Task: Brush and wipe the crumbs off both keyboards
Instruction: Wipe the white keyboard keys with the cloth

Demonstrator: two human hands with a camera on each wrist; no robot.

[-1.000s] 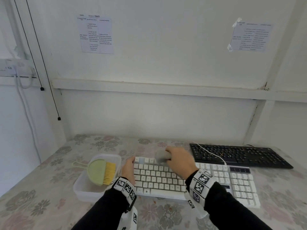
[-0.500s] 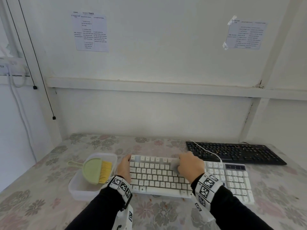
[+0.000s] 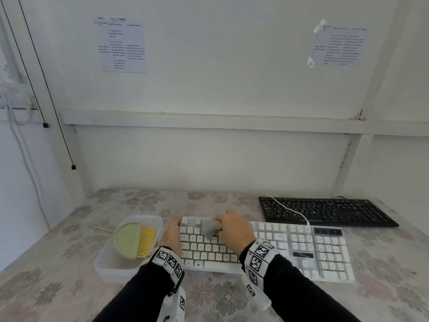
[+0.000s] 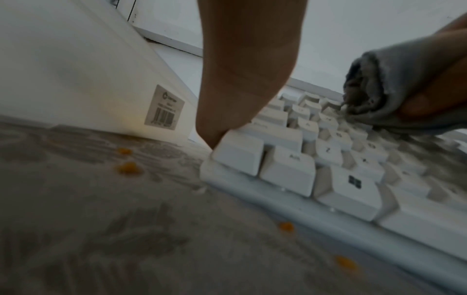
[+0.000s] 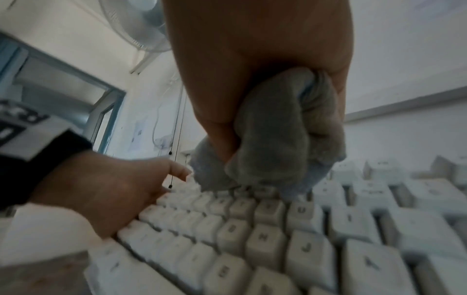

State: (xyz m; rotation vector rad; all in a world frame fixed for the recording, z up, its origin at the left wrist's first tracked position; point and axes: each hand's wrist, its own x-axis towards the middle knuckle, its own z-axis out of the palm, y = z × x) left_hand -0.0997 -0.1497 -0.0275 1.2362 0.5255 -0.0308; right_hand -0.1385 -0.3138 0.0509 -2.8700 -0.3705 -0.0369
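Now right hand (image 3: 234, 228) presses bunched cloth (image 3: 210, 227) onto white keyboard (image 3: 301, 247).

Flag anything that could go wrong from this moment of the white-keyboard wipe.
1. The right hand rubs a bunched grey cloth over the white keyboard; crumbs may drop between keys rather than lift off.
2. Orange crumbs already lie on the tablecloth beside the container, so wiping may scatter more.
3. The black keyboard still shows specks and could be skipped.
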